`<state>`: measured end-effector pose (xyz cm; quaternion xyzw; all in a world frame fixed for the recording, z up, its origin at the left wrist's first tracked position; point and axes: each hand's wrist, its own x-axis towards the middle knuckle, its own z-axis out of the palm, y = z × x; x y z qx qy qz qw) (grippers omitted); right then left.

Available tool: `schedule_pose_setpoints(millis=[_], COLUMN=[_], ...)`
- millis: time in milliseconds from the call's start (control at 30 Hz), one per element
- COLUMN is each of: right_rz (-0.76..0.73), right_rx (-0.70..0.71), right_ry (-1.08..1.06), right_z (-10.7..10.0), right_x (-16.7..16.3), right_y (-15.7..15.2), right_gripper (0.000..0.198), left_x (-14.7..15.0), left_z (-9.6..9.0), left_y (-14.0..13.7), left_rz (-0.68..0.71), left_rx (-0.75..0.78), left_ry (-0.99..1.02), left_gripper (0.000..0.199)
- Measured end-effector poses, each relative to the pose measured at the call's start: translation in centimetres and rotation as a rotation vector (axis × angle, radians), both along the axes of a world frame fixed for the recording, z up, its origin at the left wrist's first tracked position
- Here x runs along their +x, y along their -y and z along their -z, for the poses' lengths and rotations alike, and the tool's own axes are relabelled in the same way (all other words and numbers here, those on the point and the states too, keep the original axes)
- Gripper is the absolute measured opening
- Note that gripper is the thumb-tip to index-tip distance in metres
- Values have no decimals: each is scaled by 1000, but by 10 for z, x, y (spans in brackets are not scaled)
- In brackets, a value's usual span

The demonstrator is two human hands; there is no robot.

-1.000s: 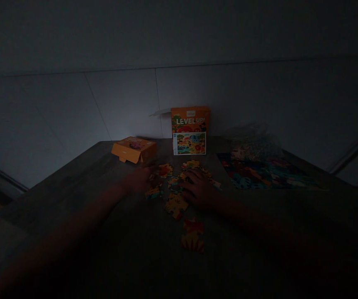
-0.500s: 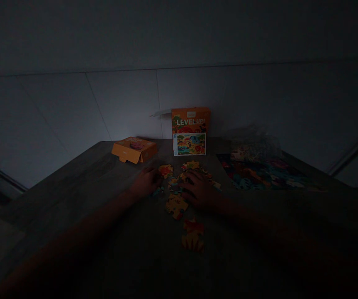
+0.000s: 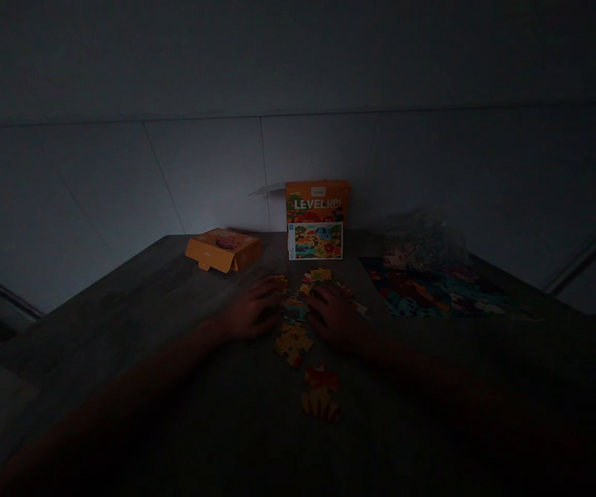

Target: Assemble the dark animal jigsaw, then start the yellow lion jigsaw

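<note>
Dim light covers the whole scene. My left hand (image 3: 253, 310) reaches over the puzzle pieces from the left, fingers apart, partly covering an orange puzzle piece (image 3: 278, 280). On the other side, my right hand (image 3: 335, 314) rests spread on the loose pile, its fingertips by a teal puzzle piece (image 3: 294, 310) between the hands. Neither hand visibly grips anything, though the undersides are hidden. More pieces (image 3: 321, 275) lie beyond my right hand. Closer to me are a yellow joined section (image 3: 293, 344) and a red-and-yellow section (image 3: 321, 393).
An orange "LEVEL UP!" box (image 3: 318, 197) stands against the wall, with a picture card (image 3: 316, 241) leaning on its front. An orange open box (image 3: 224, 248) lies at back left. At right, a crumpled clear plastic bag (image 3: 425, 241) sits by a dark colourful sheet (image 3: 432, 290).
My left hand has moved right over the orange piece, its fingers now more extended. Between the hands, more of the teal piece shows. My right hand has hardly shifted.
</note>
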<state>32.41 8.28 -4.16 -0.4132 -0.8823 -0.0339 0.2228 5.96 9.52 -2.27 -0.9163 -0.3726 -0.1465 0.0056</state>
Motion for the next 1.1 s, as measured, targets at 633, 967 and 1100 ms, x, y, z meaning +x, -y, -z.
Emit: schedule_pose_setpoints(millis=[633, 967, 1100], right_rz=[-242, -162, -180], right_rx=[-102, -7, 5], right_ry=[-80, -94, -139], right_z=[4, 3, 0], right_x=[3, 4, 5], right_y=[-4, -5, -4], right_gripper=[53, 41, 39], left_x=[10, 12, 11], left_z=[-8, -7, -4], left_y=[12, 17, 17], left_rz=[315, 330, 138], left_rx=[-46, -56, -28], left_ry=[-5, 68, 71], left_gripper=[52, 41, 60])
